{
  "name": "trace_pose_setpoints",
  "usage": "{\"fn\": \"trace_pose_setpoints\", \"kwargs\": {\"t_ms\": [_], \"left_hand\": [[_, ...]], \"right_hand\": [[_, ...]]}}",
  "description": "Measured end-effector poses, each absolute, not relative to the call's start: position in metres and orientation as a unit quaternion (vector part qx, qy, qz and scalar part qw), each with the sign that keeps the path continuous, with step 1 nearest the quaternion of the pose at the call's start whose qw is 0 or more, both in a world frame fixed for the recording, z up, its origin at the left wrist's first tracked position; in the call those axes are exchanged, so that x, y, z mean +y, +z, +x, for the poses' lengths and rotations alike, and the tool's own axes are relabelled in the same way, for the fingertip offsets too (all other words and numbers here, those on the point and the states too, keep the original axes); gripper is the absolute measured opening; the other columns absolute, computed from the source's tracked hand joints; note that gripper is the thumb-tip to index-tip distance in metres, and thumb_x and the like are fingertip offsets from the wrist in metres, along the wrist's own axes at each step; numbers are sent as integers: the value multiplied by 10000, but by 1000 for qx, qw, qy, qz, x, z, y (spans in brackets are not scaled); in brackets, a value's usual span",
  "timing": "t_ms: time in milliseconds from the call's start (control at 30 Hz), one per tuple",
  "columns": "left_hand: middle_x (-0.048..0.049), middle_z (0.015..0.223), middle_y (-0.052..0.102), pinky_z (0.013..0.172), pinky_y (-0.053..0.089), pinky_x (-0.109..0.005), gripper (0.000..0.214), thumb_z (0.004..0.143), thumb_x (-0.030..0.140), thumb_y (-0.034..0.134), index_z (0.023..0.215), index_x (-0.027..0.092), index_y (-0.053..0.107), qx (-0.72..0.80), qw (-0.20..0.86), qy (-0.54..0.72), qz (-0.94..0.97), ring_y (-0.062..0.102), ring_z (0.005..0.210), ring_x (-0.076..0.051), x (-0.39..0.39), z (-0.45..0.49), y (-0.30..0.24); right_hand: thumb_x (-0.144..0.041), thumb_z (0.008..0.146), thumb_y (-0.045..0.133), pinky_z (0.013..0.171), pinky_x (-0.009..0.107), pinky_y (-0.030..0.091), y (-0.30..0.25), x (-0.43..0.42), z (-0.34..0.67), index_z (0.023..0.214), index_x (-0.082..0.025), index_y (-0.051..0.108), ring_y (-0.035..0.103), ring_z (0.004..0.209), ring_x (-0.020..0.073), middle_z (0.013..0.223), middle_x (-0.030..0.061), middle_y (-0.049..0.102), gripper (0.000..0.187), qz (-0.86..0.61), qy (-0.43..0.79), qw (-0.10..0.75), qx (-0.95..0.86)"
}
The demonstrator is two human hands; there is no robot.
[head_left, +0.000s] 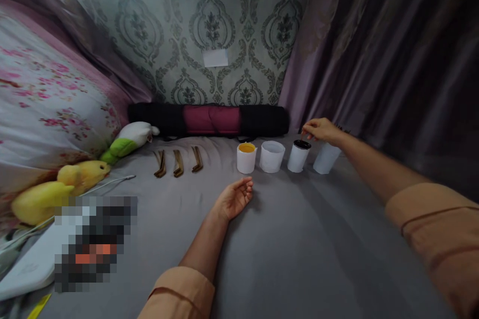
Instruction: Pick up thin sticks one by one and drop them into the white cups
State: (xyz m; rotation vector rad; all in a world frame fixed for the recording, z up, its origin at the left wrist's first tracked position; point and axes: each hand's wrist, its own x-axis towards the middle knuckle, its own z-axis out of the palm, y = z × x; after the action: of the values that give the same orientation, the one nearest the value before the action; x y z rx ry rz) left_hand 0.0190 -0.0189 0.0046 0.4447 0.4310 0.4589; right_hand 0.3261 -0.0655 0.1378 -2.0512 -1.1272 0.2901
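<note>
My right hand [321, 130] hovers over a white cup with a dark inside and rim [297, 160]. Its fingertips are pinched together; what they hold is too small to make out. Below my right wrist stands another white cup [324, 160], partly covered by the hand and forearm, with thin dark tips showing behind the wrist. My left hand [236, 199] rests palm up on the grey sheet, fingers loosely curled and apart, holding nothing. Just beyond it are a white cup with a yellow inside [246, 162] and a plain white cup [272, 158].
Three small groups of bent bronze-coloured strips, left [160, 165], middle [178, 164] and right [196, 159], lie on the grey sheet [299, 249]. A black and maroon roll [211, 119] lies along the wall. Plush toys [84, 179], a cable and a white device [35, 264] are leftward.
</note>
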Motion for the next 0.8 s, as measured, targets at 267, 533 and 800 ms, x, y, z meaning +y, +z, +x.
{"fn": "trace_pose_setpoints", "kwargs": {"t_ms": [267,533,800], "left_hand": [[-50,706,570,498,422,-161,124,791,102,469,867,79,563,207,927,223,219,525,560,-65,-18,18,3],[-54,704,571,501,422,-159,120,796,115,472,851,79,571,206,928,224,214,528,567,-65,-19,18,4],[-55,703,573,509,428,-160,127,792,112,476,863,73,574,203,929,223,215,525,567,-67,-18,18,3]], "right_hand": [[-187,809,477,364,135,359,135,-61,323,751,-145,566,527,473,45,856,67,647,115,-811,111,386,-426],[-219,800,496,370,155,378,131,-59,327,742,-147,575,533,462,56,817,67,643,121,-811,100,390,-423],[-253,815,487,383,172,396,130,-59,328,741,-144,576,538,451,55,823,62,639,160,-813,94,399,-413]]}}
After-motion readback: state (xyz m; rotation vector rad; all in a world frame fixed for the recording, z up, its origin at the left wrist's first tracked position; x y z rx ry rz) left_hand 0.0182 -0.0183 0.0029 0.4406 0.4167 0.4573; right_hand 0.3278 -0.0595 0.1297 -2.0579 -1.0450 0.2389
